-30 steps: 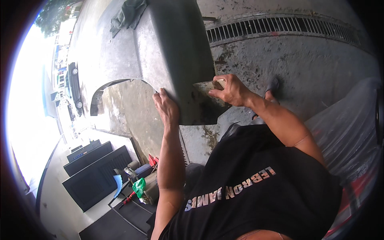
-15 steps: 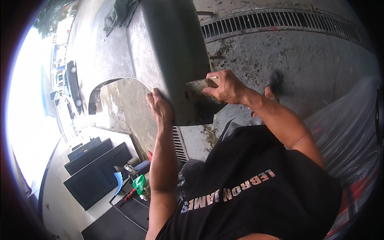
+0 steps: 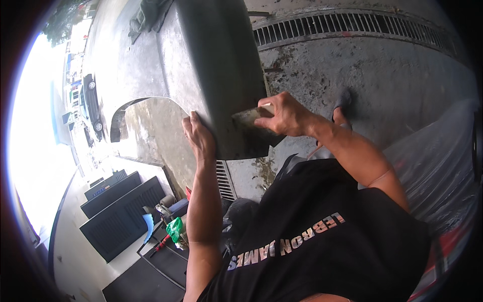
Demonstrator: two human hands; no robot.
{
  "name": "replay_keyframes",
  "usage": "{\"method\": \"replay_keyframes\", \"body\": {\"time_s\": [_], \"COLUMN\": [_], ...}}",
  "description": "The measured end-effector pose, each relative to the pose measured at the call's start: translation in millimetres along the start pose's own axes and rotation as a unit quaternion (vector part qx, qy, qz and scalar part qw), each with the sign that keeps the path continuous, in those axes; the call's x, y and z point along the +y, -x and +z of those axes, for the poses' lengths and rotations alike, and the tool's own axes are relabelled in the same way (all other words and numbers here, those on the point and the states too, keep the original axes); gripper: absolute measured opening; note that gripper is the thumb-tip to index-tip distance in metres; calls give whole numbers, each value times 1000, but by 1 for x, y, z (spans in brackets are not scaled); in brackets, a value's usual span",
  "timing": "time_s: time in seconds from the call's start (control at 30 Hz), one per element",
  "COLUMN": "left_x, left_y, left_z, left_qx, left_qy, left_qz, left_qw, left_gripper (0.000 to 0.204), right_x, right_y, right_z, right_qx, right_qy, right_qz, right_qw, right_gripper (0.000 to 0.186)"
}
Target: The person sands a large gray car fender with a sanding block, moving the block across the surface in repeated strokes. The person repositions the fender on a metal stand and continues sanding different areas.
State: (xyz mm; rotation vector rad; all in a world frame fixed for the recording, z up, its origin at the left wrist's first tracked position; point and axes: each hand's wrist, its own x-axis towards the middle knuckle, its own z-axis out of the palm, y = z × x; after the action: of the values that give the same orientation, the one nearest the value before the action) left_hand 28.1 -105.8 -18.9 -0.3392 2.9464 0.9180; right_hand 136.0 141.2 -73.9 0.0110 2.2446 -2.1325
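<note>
A large grey-green car fender (image 3: 221, 65), with a curved wheel-arch cutout, spans the upper middle. My left hand (image 3: 200, 137) is closed round its edge beside the cutout, the fingers at the rim. In my right hand (image 3: 287, 116) is a flat, pale putty scraper (image 3: 244, 117), pinched between thumb and fingers. Its blade rests at a slant on or very close to the dark lower face of the fender; exact contact is hard to make out. A crumpled dark cloth (image 3: 150, 17) lies on the fender's far part.
A floor drain grate (image 3: 342, 24) crosses the stained concrete behind. At lower left, dark slatted panels (image 3: 121, 216) stand near a green plastic bag (image 3: 174, 229) and assorted tools. Clear plastic sheeting (image 3: 437, 161) hangs at right. A parked car (image 3: 92, 103) shows far left.
My right hand and the scraper have moved slightly down and left over the fender's lower face. The left hand keeps its hold on the edge.
</note>
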Motion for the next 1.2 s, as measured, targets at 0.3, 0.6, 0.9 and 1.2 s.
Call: {"method": "replay_keyframes", "body": {"time_s": [0.3,0.6,0.9,1.2], "left_x": [1,11,6,4], "left_y": [4,5,4,5], "left_z": [0,2,-1,0], "left_qx": [4,5,4,-6], "left_qy": [11,31,22,18], "left_qz": [9,8,11,8], "left_qw": [1000,999,1000,1000], "left_gripper": [48,45,47,48], "right_x": [-10,-11,-16,-10], "right_y": [-21,-10,-8,-25], "right_z": [-12,6,-2,-2], "right_qx": [45,-26,-73,-27], "right_qy": [-37,-20,39,-11], "right_qz": [27,-20,-63,-19], "right_qw": [998,999,995,999], "right_gripper": [26,24,23,27]}}
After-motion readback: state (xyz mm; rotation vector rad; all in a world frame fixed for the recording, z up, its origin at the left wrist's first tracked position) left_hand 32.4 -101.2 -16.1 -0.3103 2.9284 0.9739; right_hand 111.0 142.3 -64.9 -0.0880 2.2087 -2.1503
